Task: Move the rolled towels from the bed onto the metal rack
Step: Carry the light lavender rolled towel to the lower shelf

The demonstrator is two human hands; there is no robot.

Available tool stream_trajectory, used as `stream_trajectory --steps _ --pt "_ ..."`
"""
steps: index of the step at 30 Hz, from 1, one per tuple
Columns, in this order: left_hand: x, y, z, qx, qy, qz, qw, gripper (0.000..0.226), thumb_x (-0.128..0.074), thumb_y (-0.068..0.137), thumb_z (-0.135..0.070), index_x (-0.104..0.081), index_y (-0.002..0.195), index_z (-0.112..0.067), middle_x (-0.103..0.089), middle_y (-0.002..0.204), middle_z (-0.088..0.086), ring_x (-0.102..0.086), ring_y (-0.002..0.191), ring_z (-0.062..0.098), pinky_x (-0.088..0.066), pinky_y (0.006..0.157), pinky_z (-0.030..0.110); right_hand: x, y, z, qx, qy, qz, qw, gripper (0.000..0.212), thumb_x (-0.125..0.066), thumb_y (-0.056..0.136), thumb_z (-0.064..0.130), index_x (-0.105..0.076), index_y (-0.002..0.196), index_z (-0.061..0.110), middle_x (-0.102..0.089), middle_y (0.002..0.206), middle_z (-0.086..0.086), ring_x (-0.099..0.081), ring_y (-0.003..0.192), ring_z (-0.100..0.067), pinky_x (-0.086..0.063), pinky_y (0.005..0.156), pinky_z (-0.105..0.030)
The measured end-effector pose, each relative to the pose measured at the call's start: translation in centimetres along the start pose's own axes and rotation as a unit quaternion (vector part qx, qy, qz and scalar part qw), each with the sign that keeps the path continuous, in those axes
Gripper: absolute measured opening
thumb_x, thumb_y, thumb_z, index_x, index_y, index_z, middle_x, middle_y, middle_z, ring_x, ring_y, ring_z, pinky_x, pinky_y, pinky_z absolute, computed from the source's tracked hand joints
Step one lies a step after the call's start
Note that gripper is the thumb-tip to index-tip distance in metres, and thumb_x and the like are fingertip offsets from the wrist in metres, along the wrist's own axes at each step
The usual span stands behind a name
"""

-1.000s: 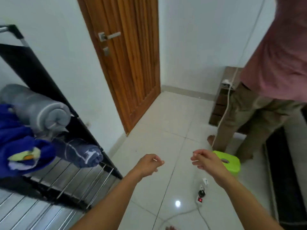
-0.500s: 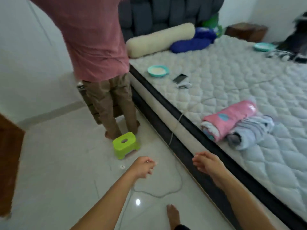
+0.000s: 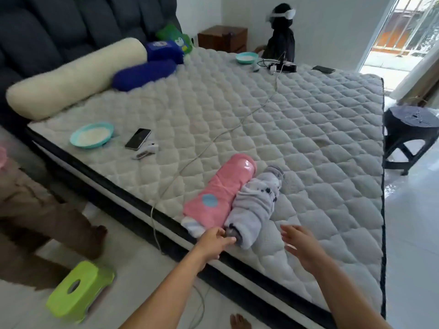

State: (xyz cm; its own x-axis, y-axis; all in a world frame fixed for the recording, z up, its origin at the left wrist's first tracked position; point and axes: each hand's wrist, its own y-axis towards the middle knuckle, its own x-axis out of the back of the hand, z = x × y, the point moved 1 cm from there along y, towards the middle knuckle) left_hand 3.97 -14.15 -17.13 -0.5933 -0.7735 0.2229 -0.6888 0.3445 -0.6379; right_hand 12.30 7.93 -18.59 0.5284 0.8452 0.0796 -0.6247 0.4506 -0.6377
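Two rolled towels lie side by side near the front edge of the bed (image 3: pixel 308 138): a pink one (image 3: pixel 221 195) on the left and a pale grey one (image 3: pixel 256 205) on the right. My left hand (image 3: pixel 215 241) reaches their near ends, and its fingertips touch the end of the grey roll with no clear grip. Just right of the grey roll, my right hand (image 3: pixel 299 243) hovers over the mattress with its fingers spread and nothing in it. The metal rack is out of view.
A white cable (image 3: pixel 213 141) runs across the mattress past the pink towel. A phone (image 3: pixel 138 138), a teal plate (image 3: pixel 92 138) and a cream bolster (image 3: pixel 71 77) lie farther back. A person's legs (image 3: pixel 35 210) and a green stool (image 3: pixel 78 286) stand at left, a black stool (image 3: pixel 411 129) at right.
The view swung from the rack and door to the bed. Both hands moved forward to the towels; the left now touches the grey roll and the right has spread its fingers.
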Motion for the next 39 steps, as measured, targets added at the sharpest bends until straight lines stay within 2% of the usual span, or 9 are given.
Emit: stream_trajectory --steps 2,6,9,12,20,26,31,34,39 --pt "-0.8 2.5 -1.8 0.011 -0.004 0.000 1.000 0.024 -0.065 0.086 -0.029 -0.052 0.104 -0.019 -0.055 0.096 0.000 -0.051 0.086 0.016 -0.044 0.068 0.027 0.0 3.0 1.6 -0.036 0.006 0.011 0.999 0.033 -0.062 0.090 0.026 -0.059 0.114 0.003 -0.056 0.094 -0.010 -0.055 0.093 -0.022 -0.045 0.096 -0.040" --pt "-1.5 6.3 -4.0 0.022 0.006 -0.013 1.000 0.036 -0.067 0.083 -0.025 -0.049 0.113 -0.016 -0.057 0.103 0.000 -0.053 0.088 0.015 -0.043 0.066 0.024 -0.7 8.2 3.7 -0.092 0.000 0.033 0.995 0.036 -0.068 0.085 0.034 -0.054 0.107 0.009 -0.053 0.126 -0.024 -0.053 0.117 -0.030 -0.042 0.107 -0.044" --pt "-1.9 8.3 -4.4 0.049 0.034 -0.005 0.998 0.059 -0.071 0.078 -0.026 -0.044 0.130 -0.013 -0.057 0.126 0.005 -0.058 0.111 0.024 -0.048 0.079 0.028 -1.9 11.2 4.4 -0.116 -0.037 0.057 0.991 0.062 -0.073 0.077 0.048 -0.051 0.119 0.008 -0.051 0.134 -0.011 -0.048 0.120 -0.027 -0.041 0.103 -0.043" --pt "-2.0 10.1 -4.4 0.088 0.078 -0.011 0.993 0.076 -0.078 0.068 -0.033 -0.044 0.133 -0.011 -0.059 0.129 0.011 -0.060 0.116 0.029 -0.051 0.097 0.040 -3.3 12.8 4.4 -0.131 -0.061 0.072 0.987 0.095 -0.076 0.065 0.059 -0.042 0.140 0.013 -0.048 0.142 -0.005 -0.045 0.128 -0.028 -0.040 0.099 -0.043" --pt "-2.3 11.4 -4.6 0.095 0.105 0.014 0.990 0.087 -0.074 0.052 -0.038 -0.050 0.131 -0.009 -0.063 0.124 0.013 -0.063 0.111 0.027 -0.053 0.096 0.039 -4.9 14.2 3.8 -0.156 -0.084 0.042 0.983 0.100 -0.080 0.064 0.050 -0.034 0.144 0.014 -0.046 0.143 -0.008 -0.047 0.127 -0.031 -0.041 0.096 -0.046" --pt "-2.8 12.1 -4.2 0.121 0.118 0.020 0.985 0.082 -0.079 0.049 -0.036 -0.059 0.123 -0.007 -0.067 0.119 0.012 -0.065 0.109 0.027 -0.054 0.094 0.039 -5.3 14.0 3.3 -0.149 -0.041 0.022 0.988 0.067 -0.072 0.075 0.034 -0.045 0.133 0.014 -0.052 0.132 -0.006 -0.048 0.113 -0.025 -0.041 0.088 -0.041" --pt "-3.9 10.9 -4.1 0.099 0.089 0.018 0.991 0.080 -0.083 0.062 -0.030 -0.050 0.132 -0.011 -0.060 0.130 0.007 -0.059 0.119 0.025 -0.049 0.101 0.036 -4.8 12.6 2.1 -0.149 0.041 0.007 0.988 0.043 -0.061 0.080 0.026 -0.054 0.122 0.016 -0.060 0.112 -0.007 -0.055 0.095 -0.024 -0.049 0.069 -0.036" --pt "-4.2 9.5 -3.9 0.089 0.054 0.010 0.995 0.085 -0.083 0.063 -0.031 -0.046 0.137 -0.014 -0.057 0.134 0.006 -0.057 0.121 0.023 -0.048 0.103 0.038 -4.3 11.4 1.4 -0.147 0.060 -0.004 0.987 0.038 -0.056 0.086 0.024 -0.053 0.122 0.014 -0.059 0.114 -0.008 -0.055 0.093 -0.023 -0.051 0.071 -0.038" --pt "-4.2 6.1 -3.2 0.119 -0.070 0.013 0.990 0.075 -0.081 0.070 -0.031 -0.044 0.133 -0.012 -0.058 0.121 0.002 -0.058 0.105 0.020 -0.055 0.070 0.028 -3.7 8.3 0.1 -0.134 0.084 -0.018 0.987 0.025 -0.053 0.086 0.020 -0.056 0.110 0.013 -0.061 0.099 -0.009 -0.058 0.085 -0.025 -0.051 0.069 -0.038"
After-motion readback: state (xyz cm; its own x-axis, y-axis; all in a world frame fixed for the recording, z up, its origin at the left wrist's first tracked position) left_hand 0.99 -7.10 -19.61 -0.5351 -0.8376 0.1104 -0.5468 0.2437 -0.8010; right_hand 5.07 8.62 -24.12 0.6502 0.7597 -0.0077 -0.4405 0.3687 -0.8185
